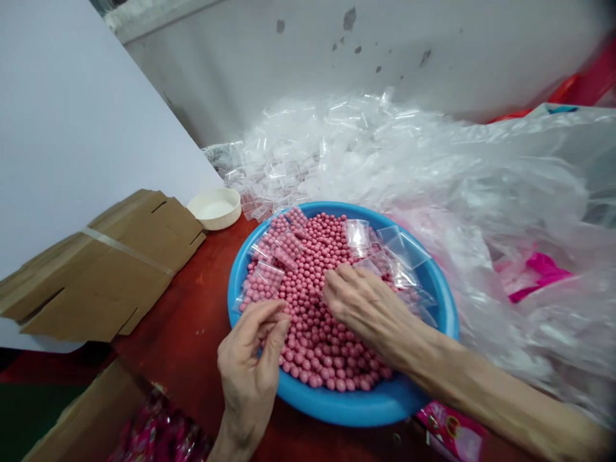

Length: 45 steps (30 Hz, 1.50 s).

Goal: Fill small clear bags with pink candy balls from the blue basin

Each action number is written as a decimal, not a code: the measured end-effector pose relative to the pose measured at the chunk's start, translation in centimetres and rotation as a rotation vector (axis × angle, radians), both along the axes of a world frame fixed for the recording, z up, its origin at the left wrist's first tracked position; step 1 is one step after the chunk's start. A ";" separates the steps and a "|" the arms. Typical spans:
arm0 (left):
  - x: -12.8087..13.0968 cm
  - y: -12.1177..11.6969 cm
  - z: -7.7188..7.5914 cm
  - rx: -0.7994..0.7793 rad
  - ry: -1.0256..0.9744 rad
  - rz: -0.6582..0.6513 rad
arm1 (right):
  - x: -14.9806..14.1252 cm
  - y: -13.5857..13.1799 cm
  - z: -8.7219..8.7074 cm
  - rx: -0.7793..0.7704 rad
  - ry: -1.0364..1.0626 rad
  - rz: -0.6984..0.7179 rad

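A round blue basin is filled with small pink balls. My right hand reaches down into the middle of the balls, its fingers curled together and their tips hidden. Over the basin's left rim is my left hand, thumb and fingers drawn close in a pinch; anything held between them is too small to make out. Clear bags with pink balls inside lie at the basin's left side. On the right side rest clear bags, several looking flat.
Behind the basin spreads a heap of clear plastic bags, with large plastic sheeting to the right. Flattened cardboard and a white shallow dish are at left. Below stands a carton holding shiny pink packets.
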State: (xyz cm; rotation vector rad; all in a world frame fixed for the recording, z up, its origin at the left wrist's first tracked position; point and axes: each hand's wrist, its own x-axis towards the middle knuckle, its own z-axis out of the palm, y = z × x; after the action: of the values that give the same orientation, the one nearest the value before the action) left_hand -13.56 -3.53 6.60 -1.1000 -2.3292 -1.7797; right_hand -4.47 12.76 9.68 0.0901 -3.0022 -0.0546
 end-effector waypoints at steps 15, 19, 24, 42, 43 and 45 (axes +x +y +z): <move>0.7 0.4 -0.5 0.045 0.109 0.187 | -1.9 0.1 -2.2 -0.820 -0.077 0.031; 0.8 0.5 -0.6 0.057 0.083 0.218 | -1.9 1.1 -1.4 -1.043 -0.140 0.002; 0.9 0.6 -0.5 0.075 0.071 0.231 | -1.0 1.8 -1.7 -1.297 -0.140 -0.021; 0.8 0.6 -0.3 -0.038 0.180 0.167 | 0.2 0.9 -0.6 -0.429 -0.039 0.022; 0.7 0.7 -0.3 -0.050 0.185 0.167 | 0.3 0.4 -0.8 -0.249 -0.065 0.059; 0.7 0.8 -0.2 -0.085 0.205 0.151 | 0.3 -0.8 -1.5 0.034 -0.070 0.115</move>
State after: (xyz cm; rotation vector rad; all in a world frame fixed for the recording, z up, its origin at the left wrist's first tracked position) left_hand -12.85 -2.69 6.40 -1.0312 -2.3139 -1.4569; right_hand -4.16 11.91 8.13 0.2729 -3.0600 -0.0929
